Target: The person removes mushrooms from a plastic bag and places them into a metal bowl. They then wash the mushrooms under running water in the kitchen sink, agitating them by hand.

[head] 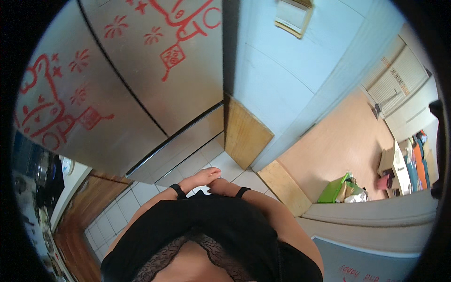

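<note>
My left hand and my right hand meet in front of my body, low at the centre of the view. Their fingers touch or overlap, and no object shows between them. Whether the fingers are closed is hard to tell. Each wrist wears a black band. Just beyond the hands stands a metallic refrigerator with red drawings on its doors; its doors and lower drawers look closed. White floor tiles lie beneath the hands.
Right of the refrigerator are a wooden panel and a pale blue wall. A doorway at right shows a green bin with packaging and a pink bucket. Wooden cabinets and a white counter edge stand at left.
</note>
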Motion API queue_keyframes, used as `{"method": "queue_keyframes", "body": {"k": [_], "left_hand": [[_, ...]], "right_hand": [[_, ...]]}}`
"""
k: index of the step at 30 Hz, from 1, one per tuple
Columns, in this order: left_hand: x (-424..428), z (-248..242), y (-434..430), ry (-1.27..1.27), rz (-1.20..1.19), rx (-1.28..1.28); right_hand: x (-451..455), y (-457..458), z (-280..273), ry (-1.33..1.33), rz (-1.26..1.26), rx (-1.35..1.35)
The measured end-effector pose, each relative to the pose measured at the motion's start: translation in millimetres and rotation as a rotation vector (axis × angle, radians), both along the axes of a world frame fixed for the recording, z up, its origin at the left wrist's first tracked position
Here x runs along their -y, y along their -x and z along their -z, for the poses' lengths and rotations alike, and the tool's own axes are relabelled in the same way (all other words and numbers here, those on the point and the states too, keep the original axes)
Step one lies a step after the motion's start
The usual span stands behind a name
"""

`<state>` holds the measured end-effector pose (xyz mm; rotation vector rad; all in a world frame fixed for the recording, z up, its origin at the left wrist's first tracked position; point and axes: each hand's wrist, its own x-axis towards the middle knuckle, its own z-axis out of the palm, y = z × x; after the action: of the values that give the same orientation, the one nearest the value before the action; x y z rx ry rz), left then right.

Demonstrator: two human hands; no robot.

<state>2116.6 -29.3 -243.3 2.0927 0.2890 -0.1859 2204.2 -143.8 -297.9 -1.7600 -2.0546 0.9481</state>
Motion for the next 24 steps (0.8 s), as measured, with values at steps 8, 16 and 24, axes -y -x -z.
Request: {"method": "queue_keyframes", "body": {"k": [8, 16, 24], "left_hand": [[18, -14, -96, 0.214, 0.372, -0.46], [68, 21, -236, -0.028, 0.849, -0.426], [182, 36, -295, -0.041, 1.38, -0.516]], "right_hand": [[15, -58, -46, 0.131, 0.15, -0.329], [73, -146, -6, 0.065, 0.625, -0.53], [164, -136, -11, -0.122, 1.18, -0.551]]}}
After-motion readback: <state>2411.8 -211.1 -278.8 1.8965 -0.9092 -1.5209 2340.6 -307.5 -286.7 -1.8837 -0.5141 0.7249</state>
